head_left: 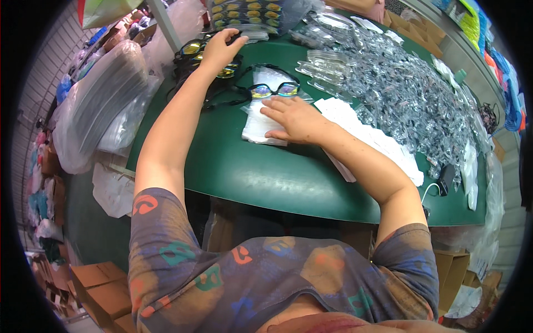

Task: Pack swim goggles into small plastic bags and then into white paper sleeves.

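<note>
My left hand (220, 51) is over a pile of dark-strapped swim goggles (191, 49) at the table's far left. Its fingers are bent and apart, with nothing visible between them. Beside its fingertips lies a small stack of clear plastic pieces (256, 34). My right hand (297, 120) rests flat, fingers spread, on a stack of white and clear plastic bags (258, 125). At the top of that stack lies a pair of black swim goggles (275, 90) with iridescent lenses. Its fingertips are just below the lenses, and the goggles' black strap loops behind.
A large heap of clear plastic cases (388, 83) covers the green table's (250, 183) right side. White paper sheets (361, 130) lie along its near edge, with a black device (446, 178) on a white cable. Packed yellow-lensed goggles (244, 14) stand at the back. Cardboard boxes (100, 283) sit lower left.
</note>
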The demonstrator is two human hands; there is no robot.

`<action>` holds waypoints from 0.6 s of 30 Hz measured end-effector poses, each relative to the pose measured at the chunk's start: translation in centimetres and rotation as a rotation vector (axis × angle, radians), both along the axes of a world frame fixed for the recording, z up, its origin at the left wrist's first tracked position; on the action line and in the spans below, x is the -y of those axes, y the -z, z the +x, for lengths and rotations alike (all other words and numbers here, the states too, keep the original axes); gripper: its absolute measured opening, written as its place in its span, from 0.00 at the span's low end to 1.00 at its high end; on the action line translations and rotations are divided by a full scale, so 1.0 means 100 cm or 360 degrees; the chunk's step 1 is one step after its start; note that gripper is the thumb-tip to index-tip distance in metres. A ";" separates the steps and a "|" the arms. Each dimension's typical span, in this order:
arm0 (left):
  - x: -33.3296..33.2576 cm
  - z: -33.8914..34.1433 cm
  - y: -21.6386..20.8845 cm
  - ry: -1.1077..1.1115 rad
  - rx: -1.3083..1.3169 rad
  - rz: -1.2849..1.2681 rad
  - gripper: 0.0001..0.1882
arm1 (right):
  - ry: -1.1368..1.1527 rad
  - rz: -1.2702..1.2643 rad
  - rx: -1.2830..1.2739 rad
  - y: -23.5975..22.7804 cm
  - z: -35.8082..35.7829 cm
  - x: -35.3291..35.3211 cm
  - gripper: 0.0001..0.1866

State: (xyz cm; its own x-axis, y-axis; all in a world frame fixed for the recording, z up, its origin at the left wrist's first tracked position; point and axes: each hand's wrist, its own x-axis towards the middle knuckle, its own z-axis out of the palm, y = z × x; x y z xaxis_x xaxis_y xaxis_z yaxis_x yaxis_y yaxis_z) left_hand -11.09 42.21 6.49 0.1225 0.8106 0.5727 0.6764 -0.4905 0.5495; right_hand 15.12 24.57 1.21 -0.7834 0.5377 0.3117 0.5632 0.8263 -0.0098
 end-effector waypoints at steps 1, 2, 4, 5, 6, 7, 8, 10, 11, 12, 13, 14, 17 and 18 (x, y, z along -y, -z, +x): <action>-0.001 -0.016 -0.001 0.0003 0.0170 0.0031 0.25 | -0.0033 0.0054 -0.0069 -0.013 -0.001 0.002 0.29; 0.001 -0.035 -0.001 -0.0083 0.0215 0.0066 0.23 | -0.0063 0.0108 -0.0138 -0.027 0.000 0.005 0.27; 0.003 -0.065 -0.002 -0.0282 0.0269 0.0148 0.17 | -0.0135 0.0255 -0.0379 -0.055 0.003 0.016 0.14; 0.001 -0.086 0.000 -0.0375 0.0307 0.0158 0.16 | -0.0173 0.0291 -0.0436 -0.070 0.005 0.023 0.11; -0.001 -0.108 0.004 -0.0468 0.0345 0.0171 0.16 | -0.0212 0.0360 -0.0496 -0.086 0.004 0.036 0.06; 0.000 -0.124 0.007 -0.0508 0.0344 0.0169 0.15 | -0.0225 0.0324 -0.0505 -0.097 0.007 0.050 0.06; 0.002 -0.129 0.008 -0.0517 0.0346 0.0172 0.15 | -0.0226 0.0286 -0.0508 -0.102 0.010 0.063 0.06; 0.011 -0.133 0.008 -0.0537 0.0118 0.0200 0.14 | -0.0223 0.0081 -0.0591 -0.095 0.013 0.093 0.06; 0.010 -0.138 0.008 -0.0521 0.0002 0.0223 0.14 | -0.0222 -0.0072 -0.0574 -0.088 0.011 0.111 0.06; 0.006 -0.142 0.007 -0.0535 0.0006 0.0230 0.14 | -0.0294 -0.0196 -0.0650 -0.075 0.005 0.124 0.07; -0.003 -0.139 0.006 -0.0457 -0.0225 0.0344 0.15 | -0.0310 -0.0295 -0.0580 -0.060 0.001 0.137 0.07; -0.009 -0.135 0.006 -0.0378 -0.0459 0.0453 0.16 | -0.0316 -0.0343 -0.0515 -0.043 -0.003 0.147 0.06; -0.043 -0.118 0.001 -0.0326 -0.0784 0.0567 0.21 | -0.0276 -0.0564 -0.0585 0.004 -0.008 0.169 0.05; -0.055 -0.120 0.002 -0.0357 -0.0889 0.0657 0.23 | -0.0233 -0.0590 -0.0627 0.011 -0.010 0.172 0.04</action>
State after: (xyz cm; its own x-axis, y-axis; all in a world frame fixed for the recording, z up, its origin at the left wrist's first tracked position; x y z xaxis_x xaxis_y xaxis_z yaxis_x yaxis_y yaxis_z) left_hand -23.12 47.68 6.30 0.3421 0.5816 0.7380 0.9103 -0.4000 -0.1068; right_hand 14.14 7.37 0.13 -0.7206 0.5615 0.4068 0.3377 0.7966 -0.5014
